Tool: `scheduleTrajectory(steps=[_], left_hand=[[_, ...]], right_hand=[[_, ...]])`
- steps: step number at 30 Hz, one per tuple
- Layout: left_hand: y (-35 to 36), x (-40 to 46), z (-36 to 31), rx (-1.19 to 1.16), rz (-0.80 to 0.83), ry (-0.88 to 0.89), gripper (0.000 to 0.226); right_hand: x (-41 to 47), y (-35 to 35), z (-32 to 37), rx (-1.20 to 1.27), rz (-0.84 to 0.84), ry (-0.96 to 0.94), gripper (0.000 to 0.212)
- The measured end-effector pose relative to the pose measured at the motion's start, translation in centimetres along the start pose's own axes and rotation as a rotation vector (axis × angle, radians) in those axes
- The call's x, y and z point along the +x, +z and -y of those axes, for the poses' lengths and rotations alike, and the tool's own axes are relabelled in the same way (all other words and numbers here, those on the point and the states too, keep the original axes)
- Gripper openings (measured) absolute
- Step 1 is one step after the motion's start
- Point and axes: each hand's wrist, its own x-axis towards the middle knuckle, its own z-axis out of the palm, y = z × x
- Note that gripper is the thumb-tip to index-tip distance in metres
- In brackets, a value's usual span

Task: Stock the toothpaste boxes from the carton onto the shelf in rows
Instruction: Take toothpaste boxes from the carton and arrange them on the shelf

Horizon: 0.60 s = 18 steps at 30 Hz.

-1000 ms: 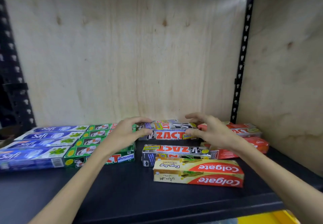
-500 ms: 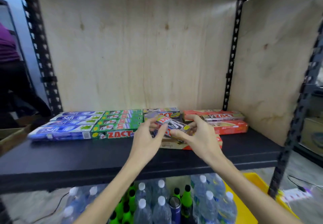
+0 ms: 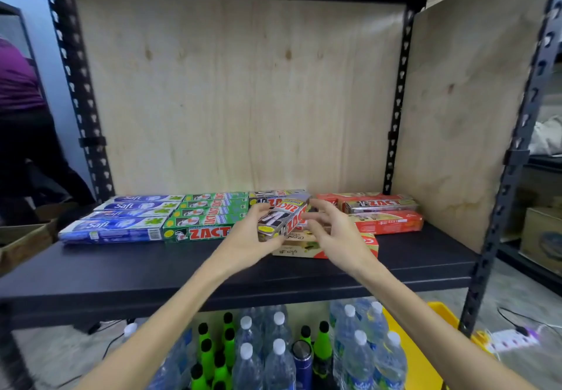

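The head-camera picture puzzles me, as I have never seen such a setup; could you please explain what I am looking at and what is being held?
There is no machine here. A person wears a wide-angle camera on the head, so you look forward and down along their two bare arms, into a black metal shelf backed with plywood.

Toothpaste boxes lie flat on it in rows: blue boxes at the left, green boxes beside them, red boxes at the right, and a yellow and red box nearer the front.

The left hand grips a silver box, tilted above the shelf. The right hand is beside it with fingers spread; whether it touches the box is unclear.

Below the shelf stand bottles.
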Motion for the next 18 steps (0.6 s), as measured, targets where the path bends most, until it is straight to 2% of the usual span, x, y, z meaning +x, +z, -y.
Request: scheduleTrajectory(steps=[3, 7, 12, 15, 18], left_hand=[[-2.3, 1.1, 0.9, -0.016, 0.092, -0.028, 0.072], [-4.7, 2.3, 1.8, 0.066, 0.144, -0.008, 0.069], [-5.4, 4.2, 3.8, 0.168, 0.006, -0.001, 0.063], [-5.5, 5.9, 4.7, 0.189, -0.076, -0.033, 0.056], [-5.0, 8.6, 4.8, 0.196, -0.082, -0.044, 0.049]], right_hand=[[1.9, -1.0, -1.1, -0.247, -0.083, -0.087, 0.058], [4.9, -2.3, -2.3, -0.391, 0.026, -0.008, 0.081], [7.6, -3.2, -3.3, -0.463, 0.181, 0.001, 0.087], [8.9, -3.4, -4.2, -0.473, 0.184, 0.014, 0.086], [10.9, -3.4, -5.1, -0.473, 0.148, 0.026, 0.079]])
